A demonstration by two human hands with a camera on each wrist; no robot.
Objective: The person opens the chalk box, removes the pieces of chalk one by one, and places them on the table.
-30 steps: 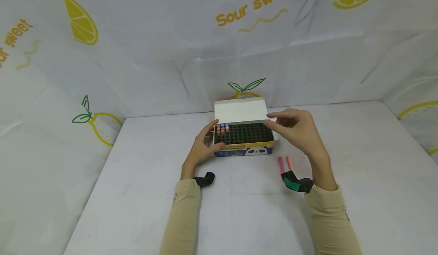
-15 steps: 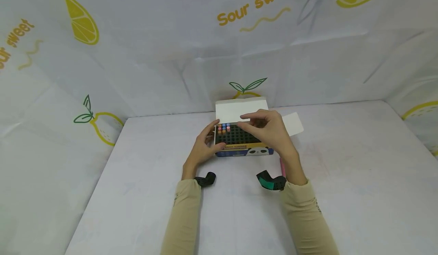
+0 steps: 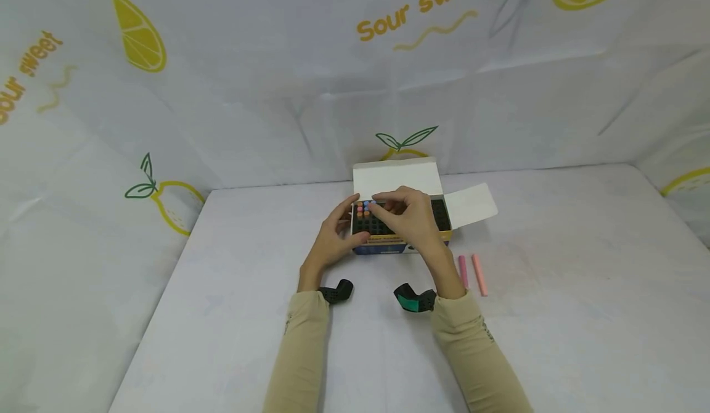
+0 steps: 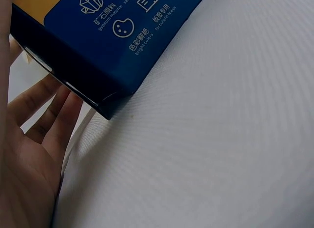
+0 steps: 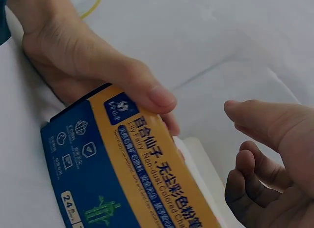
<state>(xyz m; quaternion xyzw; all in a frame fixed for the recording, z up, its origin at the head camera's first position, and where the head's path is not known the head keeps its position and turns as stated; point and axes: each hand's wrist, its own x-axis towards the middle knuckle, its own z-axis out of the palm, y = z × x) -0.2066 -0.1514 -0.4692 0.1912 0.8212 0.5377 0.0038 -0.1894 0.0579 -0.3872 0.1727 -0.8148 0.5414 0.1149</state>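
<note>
My left hand grips the left end of a chalk box, its thumb on the front edge. In the right wrist view the thumb of that left hand lies over the top front edge of the box, printed in blue and yellow. Several colored chalk sticks stand in the left holes of the black insert. My right hand hovers over the box, its thumb and index fingertips right at the blue chalk ends. In the right wrist view, a gap shows between the right hand's thumb and fingers, with nothing held.
The white lid stands raised behind the box, and a side flap sticks out right. A magenta chalk stick and a pink one lie on the white tabletop beside my right forearm.
My right hand has moved left across the box, from its right end to the chalk sticks at the left. The side flap has come into view. My left hand keeps its grip.
</note>
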